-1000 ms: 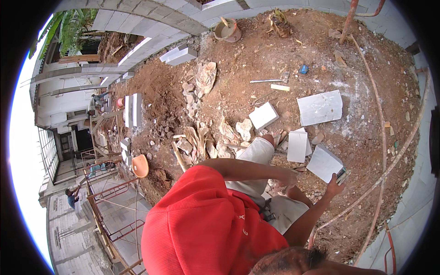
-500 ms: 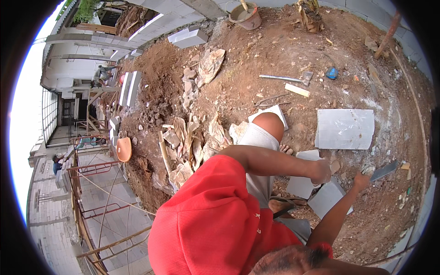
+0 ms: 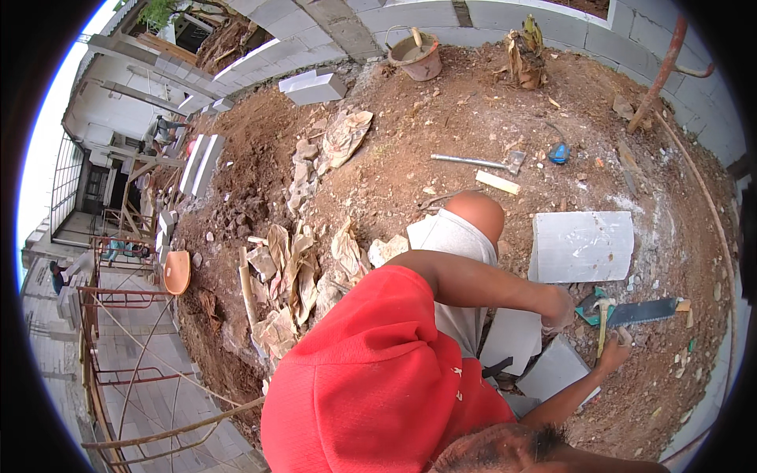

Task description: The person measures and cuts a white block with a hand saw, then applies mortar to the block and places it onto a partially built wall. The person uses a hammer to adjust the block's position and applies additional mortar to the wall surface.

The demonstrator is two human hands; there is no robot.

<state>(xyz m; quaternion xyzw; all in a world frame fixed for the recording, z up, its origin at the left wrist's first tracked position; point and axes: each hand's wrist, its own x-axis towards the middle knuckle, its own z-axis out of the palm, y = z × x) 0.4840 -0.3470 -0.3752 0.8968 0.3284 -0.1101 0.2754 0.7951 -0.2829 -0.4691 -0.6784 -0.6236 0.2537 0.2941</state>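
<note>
My left hand point(image 3: 558, 307) is closed above the grey-white blocks by my feet, its dusty fingers curled; anything in them is hidden. Beneath it lie a pale block point(image 3: 511, 340) and a tilted second block point(image 3: 553, 369). My right hand point(image 3: 619, 345) is also closed, just right of a hammer's point(image 3: 602, 335) wooden handle. What its fingers hold, if anything, cannot be made out. Past the hammer's head lies a hand saw point(image 3: 643, 312) with a teal handle and dark blade. A large pale block point(image 3: 585, 246) with a scuffed face rests beyond my left hand.
A long-handled hammer point(image 3: 477, 162), a pale strip point(image 3: 497, 183) and a blue tool point(image 3: 559, 153) lie on the soil. A bucket point(image 3: 416, 57) stands by the far wall. Torn paper point(image 3: 296, 268) litters the left. Scaffolding point(image 3: 130, 299) and other people are further off.
My right hand has drawn back toward me, uncovering the saw's teal handle and the hammer. The view has shifted slightly. My left hand stays over the blocks, a little lower in view.
</note>
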